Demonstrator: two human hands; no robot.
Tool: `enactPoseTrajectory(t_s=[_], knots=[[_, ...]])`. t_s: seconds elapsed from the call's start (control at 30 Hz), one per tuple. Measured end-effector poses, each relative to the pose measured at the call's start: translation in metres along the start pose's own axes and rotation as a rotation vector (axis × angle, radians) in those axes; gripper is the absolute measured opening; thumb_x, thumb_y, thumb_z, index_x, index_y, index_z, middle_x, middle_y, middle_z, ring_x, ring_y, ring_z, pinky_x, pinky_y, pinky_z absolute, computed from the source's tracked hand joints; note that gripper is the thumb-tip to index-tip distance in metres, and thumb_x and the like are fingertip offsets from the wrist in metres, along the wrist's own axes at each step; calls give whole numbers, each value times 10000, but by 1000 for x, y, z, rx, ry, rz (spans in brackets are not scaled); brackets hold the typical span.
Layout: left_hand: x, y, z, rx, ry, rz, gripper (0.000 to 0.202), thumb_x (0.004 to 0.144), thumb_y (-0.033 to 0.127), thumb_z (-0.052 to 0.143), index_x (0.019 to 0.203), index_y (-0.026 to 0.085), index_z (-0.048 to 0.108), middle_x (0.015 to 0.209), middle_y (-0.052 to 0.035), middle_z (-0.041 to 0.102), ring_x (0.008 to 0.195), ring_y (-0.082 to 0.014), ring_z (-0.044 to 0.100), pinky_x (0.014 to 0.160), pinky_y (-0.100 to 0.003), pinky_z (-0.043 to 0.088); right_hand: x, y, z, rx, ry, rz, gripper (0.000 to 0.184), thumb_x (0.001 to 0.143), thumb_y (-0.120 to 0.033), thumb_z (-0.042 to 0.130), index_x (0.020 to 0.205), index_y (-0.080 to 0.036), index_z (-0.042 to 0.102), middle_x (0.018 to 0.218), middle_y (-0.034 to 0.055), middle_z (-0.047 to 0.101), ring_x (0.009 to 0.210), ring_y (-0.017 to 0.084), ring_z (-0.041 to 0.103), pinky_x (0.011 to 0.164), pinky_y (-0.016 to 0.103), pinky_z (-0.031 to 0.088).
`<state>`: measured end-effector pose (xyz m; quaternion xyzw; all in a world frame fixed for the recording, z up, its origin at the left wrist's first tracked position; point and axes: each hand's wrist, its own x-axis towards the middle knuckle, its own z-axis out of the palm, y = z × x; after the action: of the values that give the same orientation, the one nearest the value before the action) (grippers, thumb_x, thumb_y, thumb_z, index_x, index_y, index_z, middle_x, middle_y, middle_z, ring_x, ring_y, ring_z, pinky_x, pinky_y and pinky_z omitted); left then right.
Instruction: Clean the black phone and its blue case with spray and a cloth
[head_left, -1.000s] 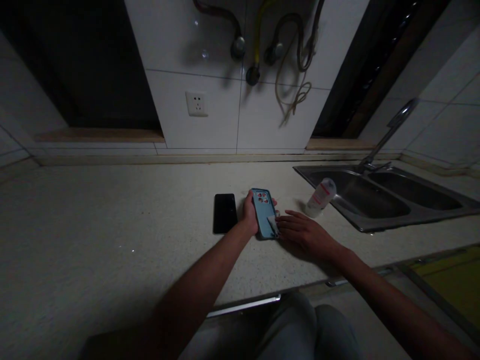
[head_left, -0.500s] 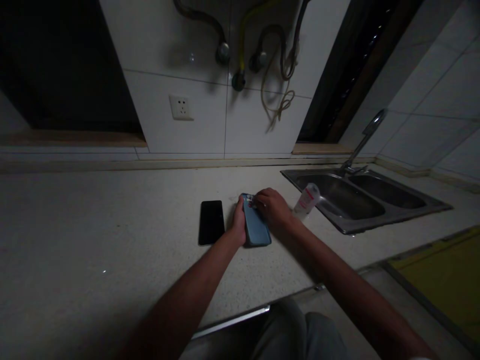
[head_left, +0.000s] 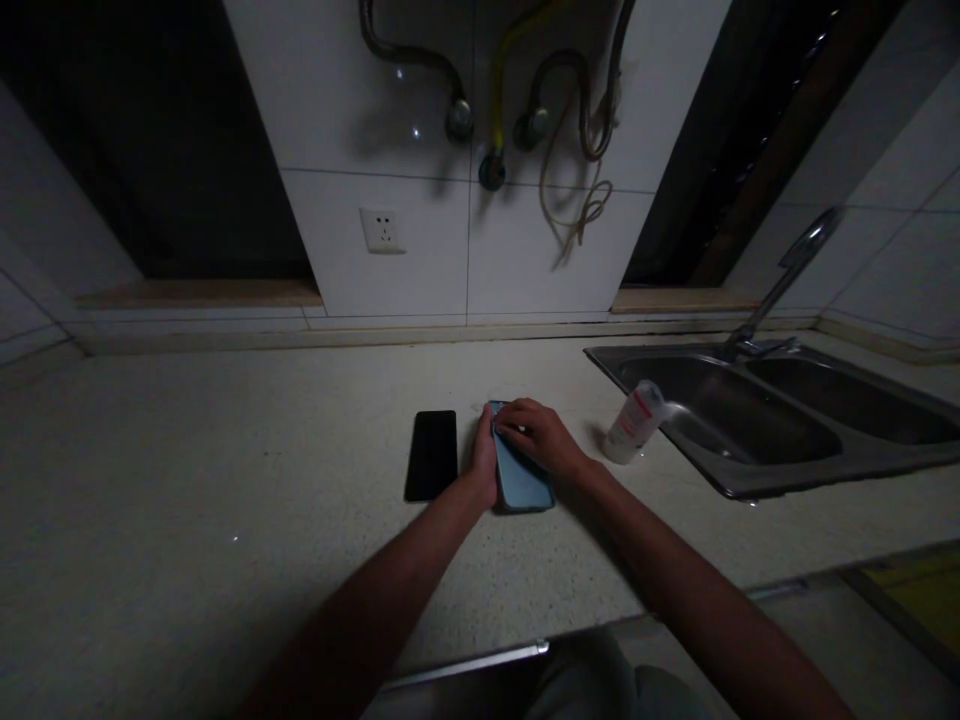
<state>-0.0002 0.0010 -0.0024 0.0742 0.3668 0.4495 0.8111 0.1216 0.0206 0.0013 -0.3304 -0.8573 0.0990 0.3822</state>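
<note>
A light-blue, rectangular phone case [head_left: 523, 485] with rounded corners sits between two bare hands at a dim kitchen surface [head_left: 322, 480] of pale, speckled stone-like material. The person's left hand [head_left: 484, 460] has its grip closed along the case's left edge; the right hand [head_left: 547, 440] bends its fingers over the upper end, though whether they pinch anything cannot be told. Careful work here would seem to call for a firm left hold at the rim and light, even fingertip pressure, easing off near the corners lest the case twist.

The case looks smooth and matte, with a darker raised lip at its lower end. Just to its left lies a flat, glossy black rectangular phone [head_left: 432, 456]. To the right stand a translucent plastic cylindrical container with a red band [head_left: 634, 424] and, near it, a stainless-steel double sink [head_left: 787, 477].
</note>
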Motion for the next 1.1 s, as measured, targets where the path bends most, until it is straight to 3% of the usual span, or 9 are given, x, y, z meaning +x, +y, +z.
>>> enactPoseTrajectory(t_s=[0.23,0.43,0.57,0.67,0.9,1.1], knots=[[-3,0,0,-123,-91,-16,478,948,547,464,944,152,734,750,-94,719,720,-252,702,731,-367,551,-11,-6,-5,208,-38,-71,121,913,-248,644,893,-216,758,907,65,758,892,219,668,854,395,501],[-1,6,-2,-86,-141,-12,521,954,545,416,855,142,731,672,-92,679,692,-258,681,747,-392,548,-13,-8,-11,482,-148,156,149,857,-296,683,834,-176,768,831,62,768,765,188,682,728,320,504],[6,8,-5,-96,-171,46,485,961,518,432,762,161,693,643,-68,657,685,-231,674,784,-361,540,-15,-14,-12,540,-264,217,235,858,-340,652,774,-142,747,664,32,694,588,132,584,578,261,431],[9,8,-7,-86,-185,65,497,963,528,425,779,151,693,689,-85,678,741,-243,687,814,-364,538,-14,-17,-12,530,-328,190,279,867,-353,635,727,-133,732,584,4,618,533,104,499,537,245,373],[4,9,-5,-58,-198,54,553,951,566,400,851,123,715,748,-126,704,786,-270,695,825,-402,545,-12,-14,-22,343,-375,125,370,915,-402,581,687,-139,707,562,-16,545,543,101,449,549,252,333],[9,11,-9,-70,-209,120,539,959,547,371,835,138,699,702,-90,682,681,-234,653,774,-394,543,-12,-5,-29,108,-256,-83,255,916,-369,625,787,-171,721,751,39,677,746,173,588,771,337,431]])
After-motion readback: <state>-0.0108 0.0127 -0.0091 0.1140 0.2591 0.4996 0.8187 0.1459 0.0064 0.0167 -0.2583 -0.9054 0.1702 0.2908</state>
